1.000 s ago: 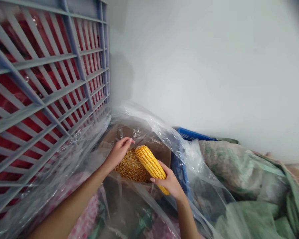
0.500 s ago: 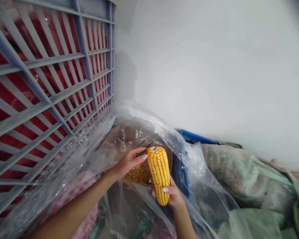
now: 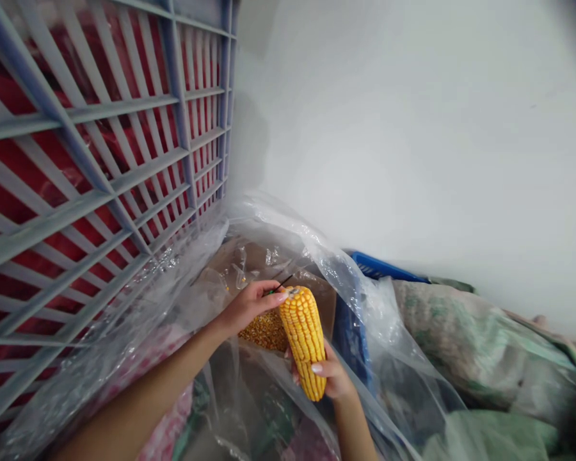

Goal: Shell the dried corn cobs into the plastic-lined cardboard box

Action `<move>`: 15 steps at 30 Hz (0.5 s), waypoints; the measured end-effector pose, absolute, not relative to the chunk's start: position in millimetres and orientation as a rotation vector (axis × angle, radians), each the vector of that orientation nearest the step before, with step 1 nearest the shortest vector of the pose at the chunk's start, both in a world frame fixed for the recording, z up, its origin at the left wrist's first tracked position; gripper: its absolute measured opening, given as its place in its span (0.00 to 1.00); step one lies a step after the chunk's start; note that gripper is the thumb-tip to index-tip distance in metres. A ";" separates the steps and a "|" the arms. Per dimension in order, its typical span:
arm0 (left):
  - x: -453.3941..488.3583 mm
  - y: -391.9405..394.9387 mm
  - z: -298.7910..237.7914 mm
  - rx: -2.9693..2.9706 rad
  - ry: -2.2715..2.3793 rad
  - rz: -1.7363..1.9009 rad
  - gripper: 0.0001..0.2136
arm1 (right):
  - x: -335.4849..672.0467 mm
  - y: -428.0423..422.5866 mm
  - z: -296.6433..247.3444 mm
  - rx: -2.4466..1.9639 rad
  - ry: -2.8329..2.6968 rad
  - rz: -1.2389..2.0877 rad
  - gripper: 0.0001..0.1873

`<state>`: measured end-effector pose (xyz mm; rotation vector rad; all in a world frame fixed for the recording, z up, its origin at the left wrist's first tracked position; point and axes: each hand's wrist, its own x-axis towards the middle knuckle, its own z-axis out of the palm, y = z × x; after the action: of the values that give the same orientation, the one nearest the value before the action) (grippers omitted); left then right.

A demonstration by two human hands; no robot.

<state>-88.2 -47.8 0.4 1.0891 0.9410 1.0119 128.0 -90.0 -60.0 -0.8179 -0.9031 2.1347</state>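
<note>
1. The corn cob is a thick, blunt-ended cylinder, packed with glossy yellow kernels in bumpy rows; its pale core shows at the upper end. It is held up in front of the loose kernels, partly covering their right side.
2. The loose kernels form a grainy golden heap inside a brown box with clear, wrinkled plastic draped about it. Left of the heap rises a slatted grey plastic crate; to its right stand a blue plastic crate and, farther off, a creased, stained sack.
3. The right hand grips the cob's lower part, thumb across the front, fingers wrapped behind.
4. The left hand pinches a thin dark rod; its thumb tip lies at the cob's upper rim, though contact is unclear.
5. The left forearm slants up toward the heap from the lower left; the right forearm rises steeply from below, right of the heap.
</note>
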 end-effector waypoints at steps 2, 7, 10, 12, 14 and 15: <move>-89.4 -46.6 1.9 1.122 0.955 0.998 0.17 | 128.7 -89.9 -62.0 -0.826 -0.906 2.142 0.29; -91.6 -44.3 2.0 1.220 1.059 0.985 0.17 | 130.5 -90.3 -66.6 -0.820 -0.885 2.180 0.30; -92.8 -43.4 1.1 1.243 1.078 0.949 0.18 | 130.3 -90.6 -66.5 -0.806 -0.862 2.198 0.27; -93.0 -42.9 0.4 1.238 1.086 0.941 0.18 | 129.6 -90.6 -65.8 -0.809 -0.862 2.207 0.26; -92.7 -42.7 0.3 1.228 1.096 0.950 0.19 | 128.9 -90.3 -65.6 -0.818 -0.863 2.210 0.26; -92.5 -42.8 0.8 1.225 1.094 0.956 0.19 | 128.7 -90.1 -65.6 -0.822 -0.862 2.210 0.26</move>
<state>-92.5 -42.8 0.8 1.2253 1.0935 0.9564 128.7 -90.1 -65.6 -0.8225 -0.8618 2.2104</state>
